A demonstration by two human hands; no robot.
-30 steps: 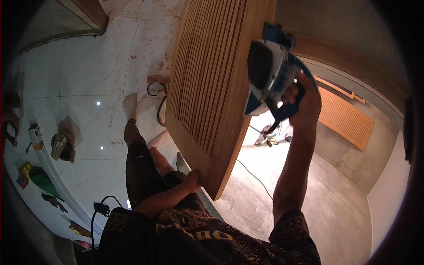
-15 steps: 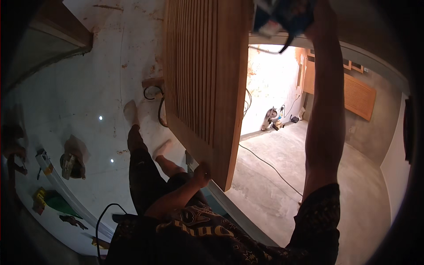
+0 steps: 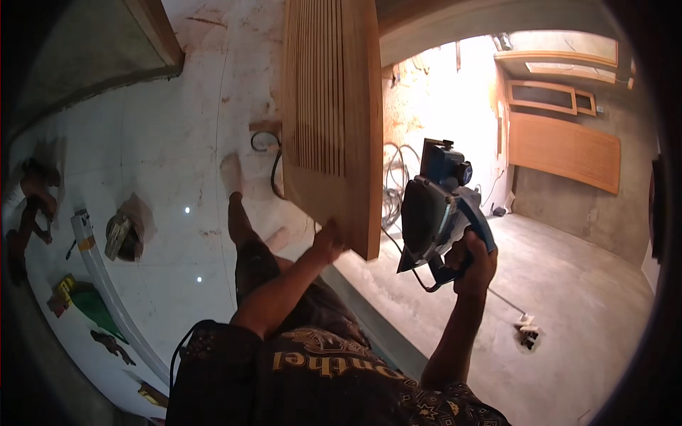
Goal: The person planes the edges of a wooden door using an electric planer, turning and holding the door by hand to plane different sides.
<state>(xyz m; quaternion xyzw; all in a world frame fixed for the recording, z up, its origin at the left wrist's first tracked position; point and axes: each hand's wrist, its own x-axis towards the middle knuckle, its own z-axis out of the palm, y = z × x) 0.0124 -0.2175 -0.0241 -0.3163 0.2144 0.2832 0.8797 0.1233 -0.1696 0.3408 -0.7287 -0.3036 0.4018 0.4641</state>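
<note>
A louvred wooden door (image 3: 364, 142) stands on edge in front of me, in the middle of the head view. My left hand (image 3: 328, 243) is closed around its near lower corner. In my right hand (image 3: 474, 266) is a blue and black electric planer (image 3: 435, 213), gripped by its rear handle. The planer is held in the air to the right of the door, apart from it, tilted with its front knob pointing up and away. A dark cord loops down below its handle.
A cable coil (image 3: 398, 188) lies beyond the door, near the bright wall. Another louvred panel (image 3: 568, 149) leans at the far right, below wooden frames (image 3: 543, 96). A long metal bar (image 3: 106, 277) and a dark block-like object (image 3: 122, 236) lie on the left floor.
My right hand has come down and back with the planer, from the top of the view to beside the door. My left hand still grips the door's corner. The view has shifted.
</note>
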